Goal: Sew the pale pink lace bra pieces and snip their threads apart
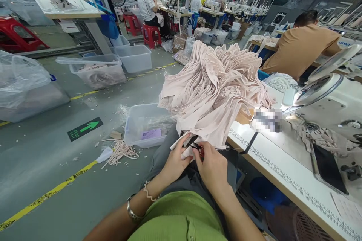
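Note:
Pale pink fabric pieces (210, 83) are heaped at the table's near left corner and hang over it toward my lap. My left hand (175, 162) is closed on a folded edge of this fabric, thumb and fingers pinching it. In my right hand (211, 163) are small black thread snips (195, 146), mostly hidden by the fingers; their dark tip points left at the pinched edge. Both hands are close together over my lap. A loose thread runs right from the fabric's lower corner.
At right stands a white sewing machine (333, 101) with a phone (329, 165) on its table (271, 162). A clear plastic bin (132, 128) sits left of my knees, near fabric scraps (120, 152) on the floor. A co-worker in a tan shirt (307, 49) sits beyond the machine.

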Tool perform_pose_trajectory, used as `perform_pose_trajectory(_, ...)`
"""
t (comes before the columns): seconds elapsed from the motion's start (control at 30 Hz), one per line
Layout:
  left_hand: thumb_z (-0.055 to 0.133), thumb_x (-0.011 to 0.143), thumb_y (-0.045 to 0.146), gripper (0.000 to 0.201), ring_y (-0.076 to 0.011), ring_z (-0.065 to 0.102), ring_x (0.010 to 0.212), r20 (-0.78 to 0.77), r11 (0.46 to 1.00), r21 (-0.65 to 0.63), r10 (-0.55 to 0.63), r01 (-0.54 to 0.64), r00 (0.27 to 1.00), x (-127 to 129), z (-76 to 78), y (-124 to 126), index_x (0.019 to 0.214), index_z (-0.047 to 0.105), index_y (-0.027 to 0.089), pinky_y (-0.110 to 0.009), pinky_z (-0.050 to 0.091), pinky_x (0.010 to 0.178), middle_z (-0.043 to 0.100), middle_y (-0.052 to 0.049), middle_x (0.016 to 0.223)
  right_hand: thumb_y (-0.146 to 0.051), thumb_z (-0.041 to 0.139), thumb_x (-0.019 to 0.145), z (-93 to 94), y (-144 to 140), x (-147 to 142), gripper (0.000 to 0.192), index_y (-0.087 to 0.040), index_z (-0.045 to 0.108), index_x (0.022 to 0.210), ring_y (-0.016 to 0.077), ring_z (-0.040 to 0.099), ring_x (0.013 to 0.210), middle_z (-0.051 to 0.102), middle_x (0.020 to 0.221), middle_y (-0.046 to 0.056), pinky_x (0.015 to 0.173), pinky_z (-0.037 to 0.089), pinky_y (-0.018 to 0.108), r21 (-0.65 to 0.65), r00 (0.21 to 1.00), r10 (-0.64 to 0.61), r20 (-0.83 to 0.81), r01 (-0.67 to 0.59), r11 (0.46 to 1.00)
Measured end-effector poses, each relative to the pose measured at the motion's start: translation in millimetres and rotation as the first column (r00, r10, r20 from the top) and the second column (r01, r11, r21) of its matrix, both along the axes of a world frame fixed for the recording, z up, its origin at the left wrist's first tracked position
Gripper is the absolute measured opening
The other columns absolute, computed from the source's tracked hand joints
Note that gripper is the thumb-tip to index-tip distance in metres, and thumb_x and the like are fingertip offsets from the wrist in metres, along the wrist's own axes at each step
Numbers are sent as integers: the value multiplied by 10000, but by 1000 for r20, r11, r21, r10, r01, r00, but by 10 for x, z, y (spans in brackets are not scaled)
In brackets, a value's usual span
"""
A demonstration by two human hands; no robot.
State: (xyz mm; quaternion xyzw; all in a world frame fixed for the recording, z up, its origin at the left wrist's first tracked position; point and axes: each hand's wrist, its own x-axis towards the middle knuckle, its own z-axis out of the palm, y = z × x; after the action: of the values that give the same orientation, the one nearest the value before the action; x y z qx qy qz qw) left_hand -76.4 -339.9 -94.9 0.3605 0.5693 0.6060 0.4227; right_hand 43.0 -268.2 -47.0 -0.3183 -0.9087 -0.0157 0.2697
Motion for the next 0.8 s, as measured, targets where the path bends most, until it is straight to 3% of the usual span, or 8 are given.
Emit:
perform_pose_trajectory(0.13,580,875,257,699,-209,662,874,-168,1000,17,18,-16,986,2,-6,-29,1506,288,187,-349,457,918,717,-43,896,-288,471,972,18,-25,-107,174,-191,592,894,148,643,570,697,707,20,504,308,258,85,992,-30,123,19,996)
perform_pose_trajectory(0.23,589,854,204,726,-197,658,835,-179,1000,6,30,-29,983,-8,-7,-28,1513,284,214,-333,463,890,727,-28,895,-266,483,966,21,-8,-118,183,-196,589,835,145,622,519,671,633,4,481,277,266,111,988,-38,152,21,994)
perform_pose_trajectory(0.3,634,814,171,738,-184,655,789,-45,999,-11,41,-42,998,-25,-16,-6,1487,338,235,-309,480,835,735,-15,893,-280,472,976,13,22,-76,199,-196,592,842,140,628,529,678,643,1,480,286,257,89,996,-23,90,15,996)
perform_pose_trajectory(0.37,706,756,168,630,-178,661,765,237,1000,-10,23,-21,971,-53,-31,30,1354,512,195,-287,499,787,739,-26,882,-313,459,985,-6,58,9,216,-191,599,873,131,638,559,682,663,2,501,333,234,43,999,-3,-38,4,999)
perform_pose_trajectory(0.47,772,707,190,352,-190,685,775,658,998,43,-60,42,750,-106,-43,84,1036,683,104,-290,533,780,745,-80,885,-365,491,968,-48,94,179,225,-173,604,941,118,640,586,674,691,1,562,422,208,-46,973,-3,-231,-8,999)
perform_pose_trajectory(0.6,683,788,101,212,-200,710,894,875,997,30,10,-75,484,-163,14,111,999,700,104,-327,546,885,756,-93,978,-359,539,936,-93,42,329,204,-169,607,966,113,605,553,637,674,-18,551,446,213,-95,959,-20,-282,-7,995)
perform_pose_trajectory(0.7,540,896,84,197,-187,721,843,918,994,-45,80,-99,389,-176,85,103,1022,689,108,-341,566,853,760,-86,959,-335,543,937,-94,-51,309,182,-171,605,984,110,603,557,636,682,-19,562,448,213,-87,965,20,-260,-44,995)
perform_pose_trajectory(0.8,465,948,105,230,-180,723,786,926,994,-90,108,-67,362,-168,144,86,1029,679,96,-323,577,800,760,-88,902,-317,516,957,-75,-110,231,174,-167,604,974,117,615,577,646,694,-6,583,444,221,-27,974,49,-219,-56,998)
